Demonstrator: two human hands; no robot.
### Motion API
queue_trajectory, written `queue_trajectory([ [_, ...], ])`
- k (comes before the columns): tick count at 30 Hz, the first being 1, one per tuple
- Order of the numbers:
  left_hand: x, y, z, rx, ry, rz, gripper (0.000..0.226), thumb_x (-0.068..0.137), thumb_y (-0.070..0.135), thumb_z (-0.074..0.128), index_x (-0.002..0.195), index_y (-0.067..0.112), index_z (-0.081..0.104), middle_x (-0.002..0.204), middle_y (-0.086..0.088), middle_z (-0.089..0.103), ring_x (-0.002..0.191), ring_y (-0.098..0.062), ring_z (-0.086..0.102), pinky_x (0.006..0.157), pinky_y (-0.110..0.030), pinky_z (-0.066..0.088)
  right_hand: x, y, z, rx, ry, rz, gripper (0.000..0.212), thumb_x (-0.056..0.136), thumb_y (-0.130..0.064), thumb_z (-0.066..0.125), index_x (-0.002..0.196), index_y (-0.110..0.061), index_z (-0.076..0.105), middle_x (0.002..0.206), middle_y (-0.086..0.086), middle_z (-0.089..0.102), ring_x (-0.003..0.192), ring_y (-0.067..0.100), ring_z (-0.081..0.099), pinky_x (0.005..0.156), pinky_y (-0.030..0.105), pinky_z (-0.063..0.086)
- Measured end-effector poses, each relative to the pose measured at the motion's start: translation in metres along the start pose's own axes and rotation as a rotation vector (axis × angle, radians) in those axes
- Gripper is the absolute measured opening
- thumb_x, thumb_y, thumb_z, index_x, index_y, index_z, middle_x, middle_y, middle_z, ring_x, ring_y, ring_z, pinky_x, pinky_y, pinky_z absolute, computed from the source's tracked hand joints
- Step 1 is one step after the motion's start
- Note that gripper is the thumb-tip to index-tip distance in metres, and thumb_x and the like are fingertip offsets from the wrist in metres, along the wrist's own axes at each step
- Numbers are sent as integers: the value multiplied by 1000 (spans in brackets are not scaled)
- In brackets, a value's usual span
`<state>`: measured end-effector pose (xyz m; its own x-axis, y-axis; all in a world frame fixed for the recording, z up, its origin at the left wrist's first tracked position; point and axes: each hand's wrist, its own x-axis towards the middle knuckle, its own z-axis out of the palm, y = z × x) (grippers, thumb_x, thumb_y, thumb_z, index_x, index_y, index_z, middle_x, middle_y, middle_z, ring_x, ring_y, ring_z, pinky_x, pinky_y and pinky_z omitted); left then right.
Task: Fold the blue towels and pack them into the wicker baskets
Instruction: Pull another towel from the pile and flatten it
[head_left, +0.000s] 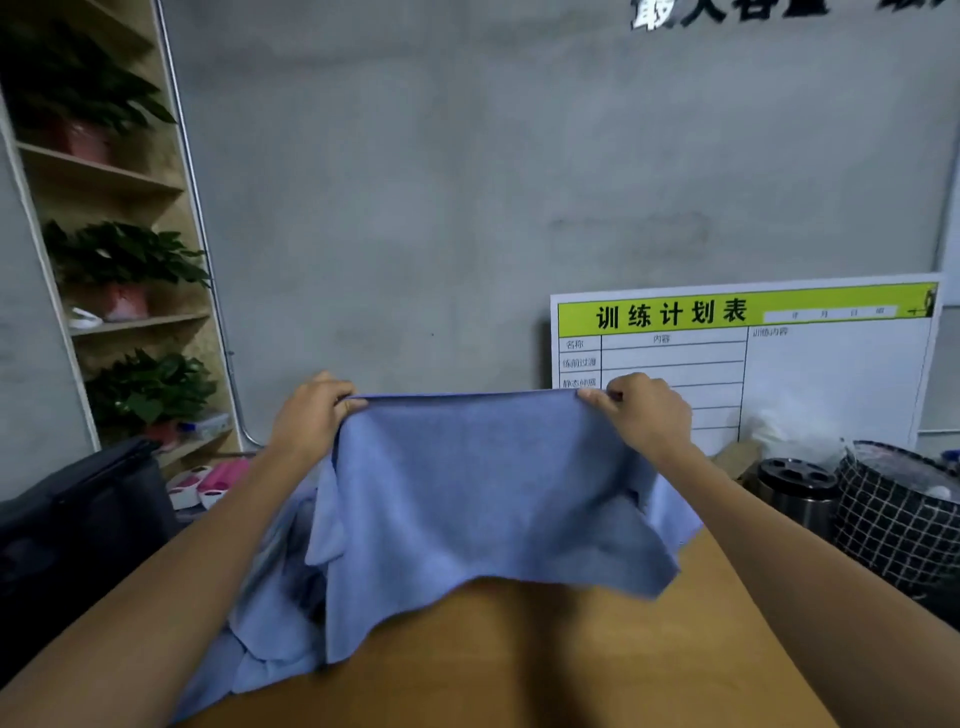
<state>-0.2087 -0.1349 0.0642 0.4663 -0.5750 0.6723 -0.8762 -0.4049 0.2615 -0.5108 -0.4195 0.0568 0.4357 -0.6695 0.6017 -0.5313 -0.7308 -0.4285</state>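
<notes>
Towel (467, 493) — pale blue, soft, rumpled — stretched above table (545, 665), left hand (311, 410), right hand (644, 410), each grip pinching a top corner

I count two hands, my left hand (311, 415) and my right hand (649, 415), both pinching the top edge of one raised blue towel (478, 493). Under it lies a heap of more blue towels (260, 639); I cannot tell how many. There is one wooden table (545, 665). On the shelf unit (130, 182) I make out three potted plants (124, 254). One whiteboard chart (779, 358) leans on the wall. At right I see one dark metal cylinder (795, 488) and one checked black bag (898, 514).
</notes>
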Motion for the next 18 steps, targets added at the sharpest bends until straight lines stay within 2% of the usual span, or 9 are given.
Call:
queue_trajectory([
  [2, 15, 3, -18, 27, 42, -44, 27, 92, 32, 63, 75, 13, 70, 77, -8, 59, 83, -30, 59, 73, -42, 46, 9, -6, -16, -22, 71, -19, 68, 86, -74, 51, 59, -13, 42, 58, 3, 56, 61, 27, 54, 51, 28, 29],
  [6, 26, 11, -39, 24, 116, -123, 24, 89, 20, 71, 67, 18, 62, 75, -9, 68, 79, -33, 63, 66, -36, 44, 21, -17, -42, -78, 156, -71, 70, 85, -77, 49, 57, -13, 38, 54, 2, 54, 58, 26, 51, 51, 28, 27],
  [9, 27, 20, -43, -77, 184, -212, 9, 89, 13, 71, 81, 10, 74, 82, -16, 72, 84, -34, 66, 69, -32, 39, 21, -23, -56, -89, 181, -99, 72, 83, -78, 49, 56, -13, 34, 52, 2, 49, 57, 29, 51, 50, 28, 26],
  [11, 24, 26, -44, -123, 196, -258, 11, 92, 8, 67, 95, 4, 77, 94, -18, 74, 94, -34, 67, 77, -34, 43, 18, -26, -65, -107, 183, -106, 72, 83, -78, 50, 56, -13, 36, 52, 2, 49, 57, 29, 50, 50, 28, 25],
  [13, 18, 35, -47, -200, 227, -265, 17, 95, 4, 59, 101, 4, 75, 101, -17, 73, 101, -34, 66, 83, -35, 45, 13, -26, -75, -108, 202, -116, 72, 83, -79, 49, 55, -13, 38, 53, 2, 51, 58, 28, 50, 50, 28, 24],
  [15, 10, 45, -52, -232, 298, -200, 20, 98, 3, 50, 103, 5, 70, 103, -18, 71, 101, -37, 65, 81, -36, 42, 6, -26, -85, -97, 220, -125, 73, 83, -79, 48, 55, -13, 39, 53, 2, 52, 58, 28, 51, 50, 28, 24],
  [18, -9, 61, -67, -106, 365, -107, 18, 105, 16, 41, 110, 16, 59, 104, -18, 69, 94, -41, 62, 73, -37, 40, -3, -22, -105, -99, 276, -138, 75, 81, -80, 48, 52, -12, 37, 49, 3, 48, 55, 27, 49, 50, 28, 24],
])
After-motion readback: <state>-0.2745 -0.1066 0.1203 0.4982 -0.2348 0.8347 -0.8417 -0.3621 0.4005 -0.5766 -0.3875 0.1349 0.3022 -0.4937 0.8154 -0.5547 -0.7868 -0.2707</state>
